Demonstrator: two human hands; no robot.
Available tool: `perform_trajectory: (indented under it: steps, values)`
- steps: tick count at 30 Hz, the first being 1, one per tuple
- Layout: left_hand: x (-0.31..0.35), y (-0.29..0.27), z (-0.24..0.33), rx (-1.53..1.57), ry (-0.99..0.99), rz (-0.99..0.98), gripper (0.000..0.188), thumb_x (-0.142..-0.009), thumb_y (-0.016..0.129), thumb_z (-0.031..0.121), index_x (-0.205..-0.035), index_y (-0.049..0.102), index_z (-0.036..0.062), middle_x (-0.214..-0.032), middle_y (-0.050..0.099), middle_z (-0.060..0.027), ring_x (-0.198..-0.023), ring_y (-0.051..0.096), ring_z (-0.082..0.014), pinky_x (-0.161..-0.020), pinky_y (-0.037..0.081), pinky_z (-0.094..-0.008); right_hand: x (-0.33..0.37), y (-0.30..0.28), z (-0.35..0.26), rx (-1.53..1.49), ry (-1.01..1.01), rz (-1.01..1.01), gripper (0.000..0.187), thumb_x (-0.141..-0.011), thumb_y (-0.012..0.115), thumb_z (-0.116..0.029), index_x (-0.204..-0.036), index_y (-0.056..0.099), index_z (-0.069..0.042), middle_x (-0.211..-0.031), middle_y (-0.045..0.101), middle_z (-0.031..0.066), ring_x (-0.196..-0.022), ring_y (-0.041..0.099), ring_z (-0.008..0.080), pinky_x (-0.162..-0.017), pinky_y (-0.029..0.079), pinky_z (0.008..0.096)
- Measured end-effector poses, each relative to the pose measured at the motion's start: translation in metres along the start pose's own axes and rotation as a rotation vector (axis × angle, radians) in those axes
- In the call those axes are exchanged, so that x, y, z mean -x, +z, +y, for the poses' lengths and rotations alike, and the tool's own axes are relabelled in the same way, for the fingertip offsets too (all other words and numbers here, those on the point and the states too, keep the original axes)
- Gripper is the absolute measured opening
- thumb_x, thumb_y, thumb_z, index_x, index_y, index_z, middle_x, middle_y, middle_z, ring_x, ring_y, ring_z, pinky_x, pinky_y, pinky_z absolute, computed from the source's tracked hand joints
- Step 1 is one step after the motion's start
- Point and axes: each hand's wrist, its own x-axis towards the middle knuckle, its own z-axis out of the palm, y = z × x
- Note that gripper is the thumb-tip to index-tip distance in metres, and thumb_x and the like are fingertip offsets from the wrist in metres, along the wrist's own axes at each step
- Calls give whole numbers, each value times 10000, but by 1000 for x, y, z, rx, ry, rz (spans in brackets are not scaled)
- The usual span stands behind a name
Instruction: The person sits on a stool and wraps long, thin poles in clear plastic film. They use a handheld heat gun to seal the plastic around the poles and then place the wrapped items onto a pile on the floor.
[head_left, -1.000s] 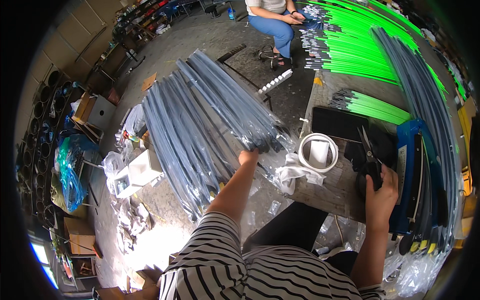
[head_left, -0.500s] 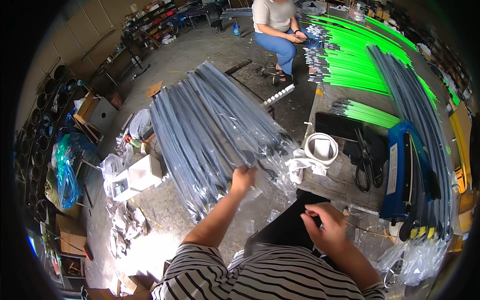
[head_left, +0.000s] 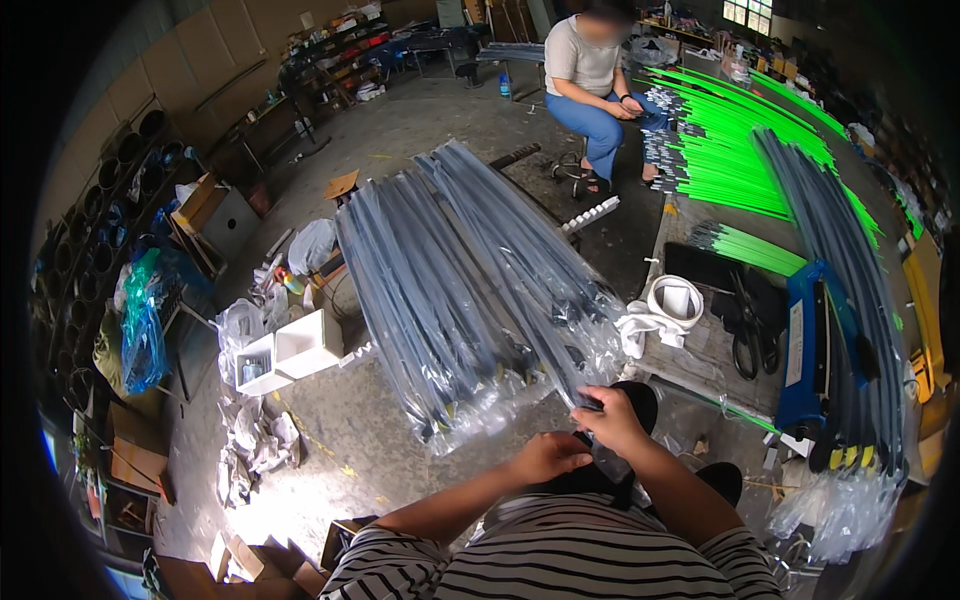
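Observation:
Long dark rods in clear plastic sleeves [head_left: 430, 290] lie side by side in a wide pile ahead of me. One sleeved bundle [head_left: 548, 362] at the pile's right reaches toward my lap. My right hand [head_left: 614, 422] is closed round its near end, thumb and fingers wrapped over the plastic. Just left of and below it, my left hand [head_left: 548, 458] has its fingers drawn together, pointing at the right hand. Whatever lies in those left fingers is hidden. Loose clear plastic hangs below the right hand, over my dark trousers.
A workbench [head_left: 690, 362] at right bears a white tape roll [head_left: 675, 300], black scissors [head_left: 752, 335], a blue box-shaped tool [head_left: 808, 350] and bright green rods [head_left: 740, 160]. A seated person [head_left: 585, 90] is beyond. White bins [head_left: 308, 342] and crumpled paper [head_left: 255, 445] are at left.
My left hand has drawn back from the pile toward my lap. My right hand, earlier raised before me, now grips a bundle's end, which has come nearer. The view has shifted slightly.

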Motion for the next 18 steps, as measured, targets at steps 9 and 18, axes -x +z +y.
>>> perform_trajectory:
  steps: [9, 18]
  values:
    - [-51, -156, 19, 1201, 114, 783, 602, -833, 484, 430, -1111, 385, -95, -985, 546, -164, -952, 536, -278, -876, 393, -388, 156, -80, 28, 999, -464, 392, 399, -593, 610, -11, -987, 549, -2, -742, 567, 150, -655, 557, 319, -584, 450, 386]
    - [-59, -147, 42, 1395, 254, 739, 260, -866, 480, 199, -986, 496, -31, -943, 574, -141, -852, 572, -268, -773, 489, -393, 235, -115, 56, 704, -183, 361, 214, -640, 629, -41, -853, 617, -20, -718, 603, 159, -648, 594, 298, -570, 457, 332]
